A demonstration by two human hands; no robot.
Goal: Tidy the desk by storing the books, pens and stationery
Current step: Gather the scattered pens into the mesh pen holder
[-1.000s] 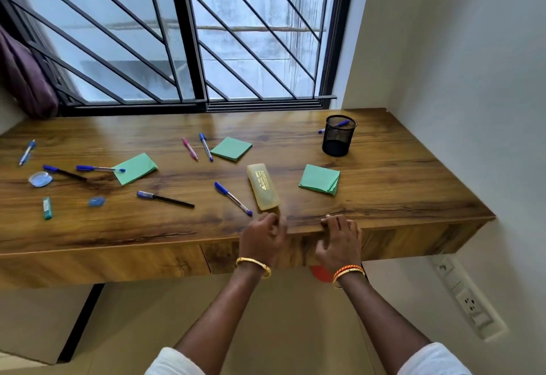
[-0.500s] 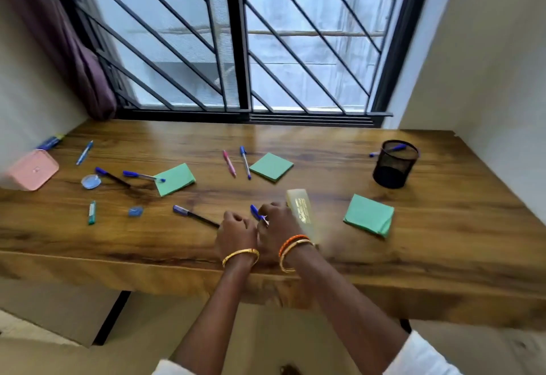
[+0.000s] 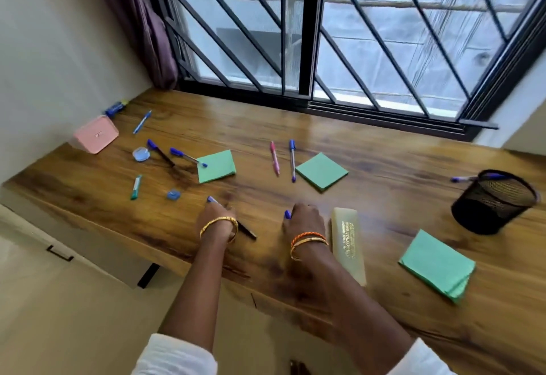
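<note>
Left hand (image 3: 217,218) covering black pen (image 3: 246,230), right hand (image 3: 304,219) over blue-capped pen (image 3: 287,214), fingers hidden, grip unclear.

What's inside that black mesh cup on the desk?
A blue pen pokes out over the rim of the black mesh cup, its cap end hanging outside. The cup's dark bottom is hidden by its own wall, so anything else inside cannot be made out.

home study nook | wooden desk (image 3: 384,173) | barred window (image 3: 307,28) | curtain (image 3: 153,25)
</note>
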